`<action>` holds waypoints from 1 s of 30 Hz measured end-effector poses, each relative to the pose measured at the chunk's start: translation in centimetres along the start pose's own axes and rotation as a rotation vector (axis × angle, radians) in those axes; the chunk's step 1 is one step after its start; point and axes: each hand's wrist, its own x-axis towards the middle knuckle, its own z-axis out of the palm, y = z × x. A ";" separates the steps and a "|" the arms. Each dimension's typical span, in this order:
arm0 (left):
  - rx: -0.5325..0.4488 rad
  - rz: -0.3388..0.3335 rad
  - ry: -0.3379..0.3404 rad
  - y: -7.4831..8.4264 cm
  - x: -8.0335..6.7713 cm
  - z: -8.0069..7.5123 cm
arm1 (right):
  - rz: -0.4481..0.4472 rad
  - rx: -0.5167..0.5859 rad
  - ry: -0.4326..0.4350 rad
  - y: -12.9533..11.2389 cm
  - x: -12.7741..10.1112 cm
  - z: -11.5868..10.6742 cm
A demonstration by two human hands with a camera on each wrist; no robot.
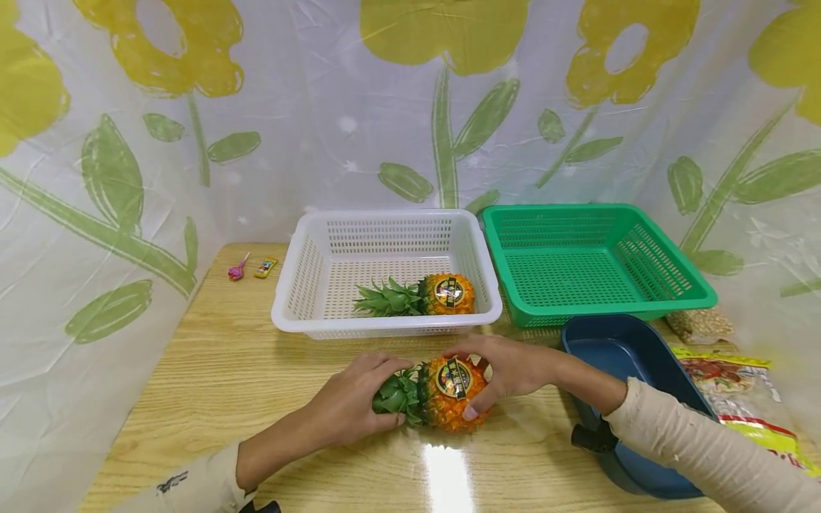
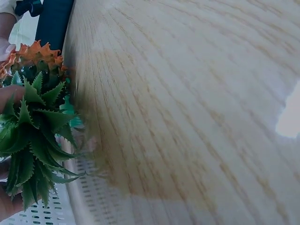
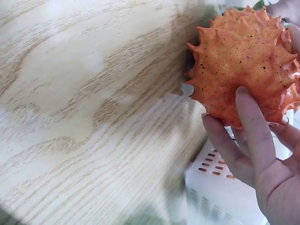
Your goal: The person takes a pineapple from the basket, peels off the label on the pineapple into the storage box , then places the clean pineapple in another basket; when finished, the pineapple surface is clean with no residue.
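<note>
The pineapple (image 1: 449, 392) lies on its side just in front of the white basket (image 1: 308, 285), long axis left to right. Our left hand (image 1: 353, 406) curls around its green crown; our right hand (image 1: 507, 370) cups the spiky orange body, fingers spread over it. A round label faces up.

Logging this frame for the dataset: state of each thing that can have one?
Front pineapple: on its side, gripped at both ends.
Left hand: grips the leaves.
Right hand: grips the fruit.
Second pineapple: on its side in the white basket.
Green basket: empty.
Blue bin: visible part empty.
</note>
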 end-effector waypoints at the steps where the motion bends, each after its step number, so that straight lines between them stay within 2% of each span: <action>1: 0.003 -0.001 0.002 0.0 0.0 0.0 | -0.001 -0.002 0.003 0.0 0.0 0.0; 9: 0.024 0.009 0.013 0.1 0.0 0.1 | -0.012 -0.045 0.048 0.1 -0.6 0.3; 21: 0.030 -0.002 0.017 0.2 -0.1 0.1 | -0.012 0.073 0.132 -0.7 -1.5 -0.3; 30: 0.027 -0.006 0.010 0.2 -0.1 0.1 | -0.055 0.054 0.203 -0.5 -1.4 -0.3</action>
